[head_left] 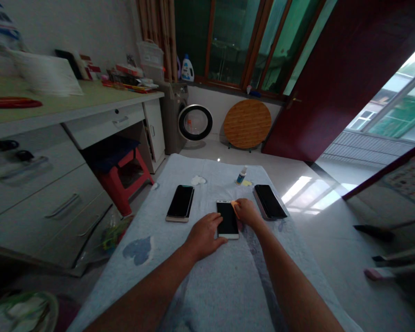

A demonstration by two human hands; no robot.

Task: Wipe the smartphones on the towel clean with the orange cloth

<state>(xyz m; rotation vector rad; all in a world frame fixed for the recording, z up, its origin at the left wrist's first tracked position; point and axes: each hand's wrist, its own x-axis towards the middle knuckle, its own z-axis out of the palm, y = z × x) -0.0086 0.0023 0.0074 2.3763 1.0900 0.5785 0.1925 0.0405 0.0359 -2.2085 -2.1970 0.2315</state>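
A white phone (227, 221) with a dark screen lies face up on the cloth-covered table (214, 281). My left hand (204, 234) rests at its left edge, fingers on the phone and thumb near the lower corner. At the upper right corner of the phone, my right hand (245, 212) has its fingers closed on an orange cloth (235, 209), which touches the screen edge. Another phone (180, 203) lies to the left, seemingly on top of a gold one. To the right lies a stack of dark phones (269, 201). A small spray bottle (241, 175) stands behind.
Left of the table are a red stool (126, 182) and a desk (100, 113) with drawers. Beyond the far edge stand a washing machine (173, 115) with its door ajar and a round wooden board (248, 124). A dark red door (318, 78) is at the right.
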